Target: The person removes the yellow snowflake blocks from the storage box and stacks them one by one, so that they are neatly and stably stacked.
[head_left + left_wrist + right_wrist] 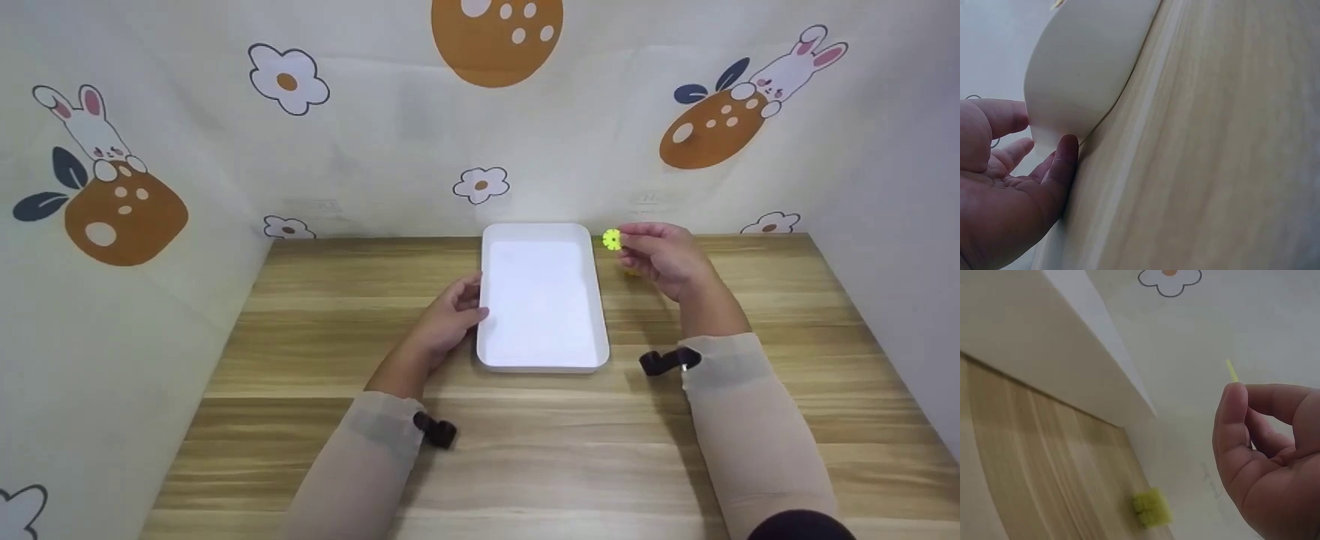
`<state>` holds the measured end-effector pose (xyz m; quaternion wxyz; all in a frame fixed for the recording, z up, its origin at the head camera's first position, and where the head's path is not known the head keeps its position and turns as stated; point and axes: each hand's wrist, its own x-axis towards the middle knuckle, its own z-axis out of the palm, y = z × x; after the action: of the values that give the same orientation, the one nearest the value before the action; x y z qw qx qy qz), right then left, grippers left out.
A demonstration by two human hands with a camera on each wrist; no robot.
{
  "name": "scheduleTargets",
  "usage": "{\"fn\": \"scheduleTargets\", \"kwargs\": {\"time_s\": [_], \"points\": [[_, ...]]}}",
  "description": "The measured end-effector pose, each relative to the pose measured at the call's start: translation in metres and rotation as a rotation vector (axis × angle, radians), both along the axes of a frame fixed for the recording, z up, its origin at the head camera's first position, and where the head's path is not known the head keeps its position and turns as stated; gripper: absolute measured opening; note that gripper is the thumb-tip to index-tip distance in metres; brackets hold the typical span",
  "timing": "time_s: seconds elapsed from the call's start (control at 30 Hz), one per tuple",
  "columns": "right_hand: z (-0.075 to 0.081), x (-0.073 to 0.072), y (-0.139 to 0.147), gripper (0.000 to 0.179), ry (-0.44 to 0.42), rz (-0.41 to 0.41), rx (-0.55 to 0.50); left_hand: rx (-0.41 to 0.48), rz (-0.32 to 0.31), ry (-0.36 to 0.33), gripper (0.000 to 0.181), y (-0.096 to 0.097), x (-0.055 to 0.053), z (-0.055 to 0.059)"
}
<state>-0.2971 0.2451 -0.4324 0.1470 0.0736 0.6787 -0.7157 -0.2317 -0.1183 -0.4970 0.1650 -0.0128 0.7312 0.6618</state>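
Observation:
My right hand [664, 259] pinches a bright yellow-green notched plastic disc [612, 239] between thumb and fingers, just off the far right corner of a white rectangular tray [602, 330]. Edge-on, the disc [1232, 372] shows as a thin sliver above the fingertips in the right wrist view. At the tray's left side, my left hand [450, 315] touches the wall with its thumb and fingers. The left wrist view shows the thumb of that hand [1022, 191] against the outside of the tray [1086, 62], its fingers loosely bent. Nothing lies in the tray.
Behind the tray, a patterned cloth wall [390, 150] rises from the back edge of the wooden table [555, 435]. A blurred yellow block-like thing [1151, 507] sits near that edge, mostly hidden under my right hand in the head view.

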Motion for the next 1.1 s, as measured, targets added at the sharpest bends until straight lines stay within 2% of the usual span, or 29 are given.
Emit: {"fn": "scheduleTargets", "kwargs": {"time_s": [0.17, 0.4, 0.57, 0.9, 1.1], "points": [[-0.007, 0.003, 0.021, 0.031, -0.019, -0.041, 0.044, 0.003, -0.003, 0.008, 0.067, 0.001, 0.0, 0.0], [-0.027, 0.001, 0.036, 0.02, -0.036, -0.15, -0.111, 0.014, -0.015, 0.009, 0.066, 0.0, -0.001, -0.002], [-0.04, -0.001, 0.04, 0.023, -0.06, -0.211, -0.103, 0.015, -0.015, 0.003, 0.067, -0.001, -0.002, -0.004], [-0.055, -0.003, 0.046, 0.018, -0.093, -0.195, -0.045, 0.029, -0.004, -0.009, 0.069, -0.001, 0.0, -0.001], [-0.056, -0.003, 0.046, 0.026, -0.105, -0.194, -0.011, 0.039, -0.006, 0.004, 0.07, 0.0, -0.001, -0.001]]}}
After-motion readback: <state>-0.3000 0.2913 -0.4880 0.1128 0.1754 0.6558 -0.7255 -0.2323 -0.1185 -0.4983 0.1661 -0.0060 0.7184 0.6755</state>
